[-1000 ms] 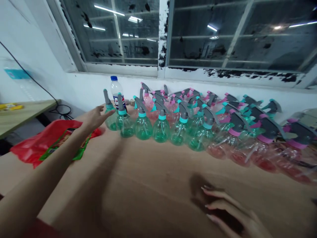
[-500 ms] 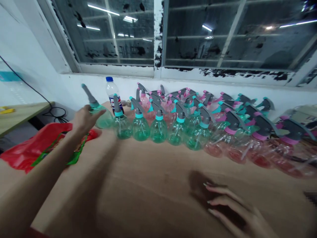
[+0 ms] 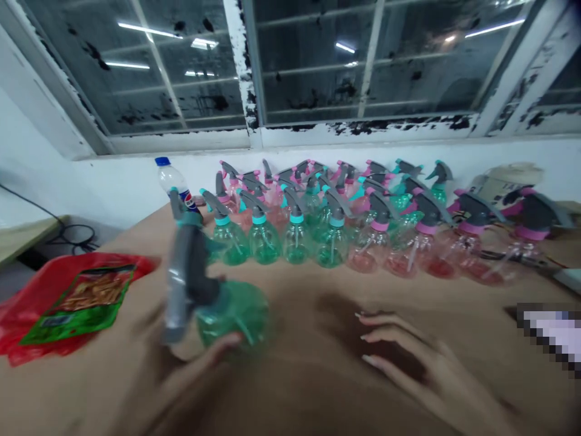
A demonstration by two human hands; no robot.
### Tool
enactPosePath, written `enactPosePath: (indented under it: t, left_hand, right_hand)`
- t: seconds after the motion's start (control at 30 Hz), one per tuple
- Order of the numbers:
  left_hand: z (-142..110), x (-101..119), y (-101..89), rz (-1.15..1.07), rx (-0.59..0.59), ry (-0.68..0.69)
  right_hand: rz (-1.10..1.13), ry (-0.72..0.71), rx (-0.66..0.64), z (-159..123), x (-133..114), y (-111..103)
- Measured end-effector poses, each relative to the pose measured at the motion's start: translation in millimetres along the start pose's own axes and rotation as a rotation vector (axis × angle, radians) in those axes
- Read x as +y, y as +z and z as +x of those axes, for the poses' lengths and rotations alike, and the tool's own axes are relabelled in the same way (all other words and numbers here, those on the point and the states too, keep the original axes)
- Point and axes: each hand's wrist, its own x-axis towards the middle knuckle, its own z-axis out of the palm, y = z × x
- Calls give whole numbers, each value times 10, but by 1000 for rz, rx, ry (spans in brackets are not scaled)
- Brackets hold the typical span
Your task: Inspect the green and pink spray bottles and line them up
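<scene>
My left hand grips a green spray bottle with a grey trigger head, holding it tilted just above the brown table in front of me; it is blurred by motion. My right hand rests on the table to the right, fingers spread, holding nothing. Behind them stand rows of green spray bottles and pink spray bottles along the wall.
A red and green snack bag lies at the table's left edge. A water bottle with a blue cap stands at the back left. A pale container sits at the back right. Windows run above the wall.
My left hand took the leftmost green spray bottle from the row and carried it back toward me. My right hand stayed resting on the table. The camera view shifted left.
</scene>
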Motion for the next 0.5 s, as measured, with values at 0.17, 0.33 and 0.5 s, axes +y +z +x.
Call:
enactPosePath:
  t: [0.17, 0.33, 0.5]
  left_hand:
    - [121, 798, 478, -248, -211, 401]
    - [228, 1315, 892, -295, -333, 464]
    - [256, 1680, 1217, -343, -245, 580]
  right_hand:
    - [23, 35, 74, 59, -108, -281]
    - [30, 77, 166, 29, -24, -427]
    - [39, 52, 334, 68, 16, -458]
